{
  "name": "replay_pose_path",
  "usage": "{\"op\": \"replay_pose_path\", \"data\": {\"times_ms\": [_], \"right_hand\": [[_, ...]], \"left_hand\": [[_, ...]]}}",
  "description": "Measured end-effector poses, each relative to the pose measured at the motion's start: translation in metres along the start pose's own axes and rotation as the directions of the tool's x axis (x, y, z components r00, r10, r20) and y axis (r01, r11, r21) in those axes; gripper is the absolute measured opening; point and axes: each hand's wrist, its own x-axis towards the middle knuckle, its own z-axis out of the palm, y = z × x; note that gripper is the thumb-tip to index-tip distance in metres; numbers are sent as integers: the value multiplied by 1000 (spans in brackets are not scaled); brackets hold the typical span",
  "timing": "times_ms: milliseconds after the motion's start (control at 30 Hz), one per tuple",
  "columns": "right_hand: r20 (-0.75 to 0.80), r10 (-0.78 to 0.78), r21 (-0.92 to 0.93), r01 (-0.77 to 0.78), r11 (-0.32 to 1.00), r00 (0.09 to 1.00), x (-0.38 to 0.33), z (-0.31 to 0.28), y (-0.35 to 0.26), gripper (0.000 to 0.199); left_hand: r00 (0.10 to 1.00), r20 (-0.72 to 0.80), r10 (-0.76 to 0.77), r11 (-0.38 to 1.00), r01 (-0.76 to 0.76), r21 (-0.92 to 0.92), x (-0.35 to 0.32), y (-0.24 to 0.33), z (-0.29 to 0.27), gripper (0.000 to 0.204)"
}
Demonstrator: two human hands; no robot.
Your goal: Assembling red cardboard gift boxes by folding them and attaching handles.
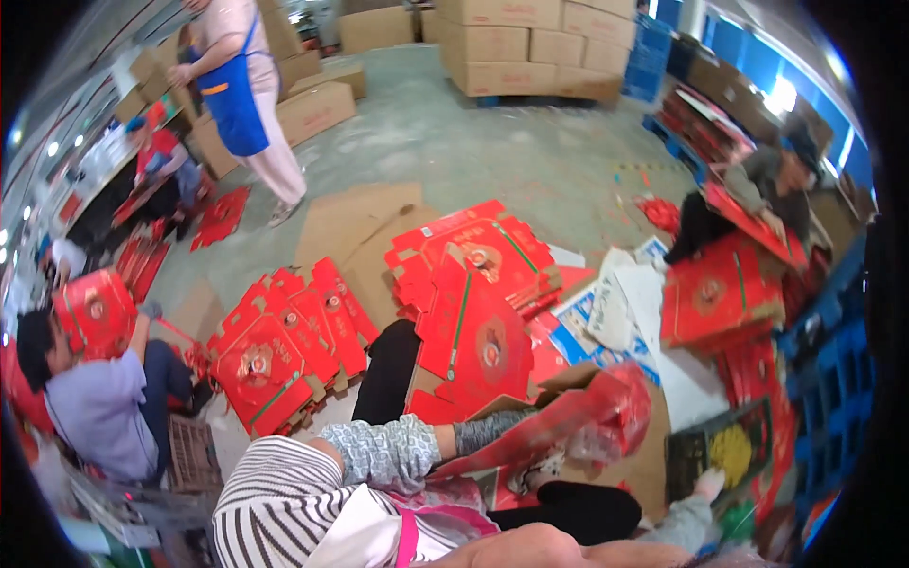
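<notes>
My left arm, in a striped top and a patterned sleeve cover, reaches right across my lap. My left hand (490, 432), in a grey knitted glove, is against a bent red cardboard sheet (559, 431); its fingers are hidden there. Shiny red see-through film (620, 407) covers the sheet's right end. At the lower right, my right hand (708, 485) reaches over a black plastic crate (686, 454), touching or just beside a yellow heap (730, 454). Its fingers are too small to read. Flattened red printed cartons (488, 346) lie overlapping beyond my legs.
More flat red cartons (260, 364) fan out at the left. Seated people handle red cartons at left (99, 398) and right (781, 180). Someone in a blue apron (232, 104) stands farther back. Stacked brown boxes (535, 47) rise behind; blue pallets (833, 398) edge the right.
</notes>
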Motion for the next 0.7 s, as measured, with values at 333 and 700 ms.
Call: {"op": "replay_pose_path", "data": {"times_ms": [333, 700], "right_hand": [[222, 96, 668, -223, 710, 970, -41, 19, -125, 21], [357, -435, 511, 217, 832, 827, -212, 60, -332, 19]], "left_hand": [[989, -98, 111, 993, -115, -34, 20, 22, 33, 34], [996, -80, 50, 988, -61, -139, 3, 40, 64, 29]]}}
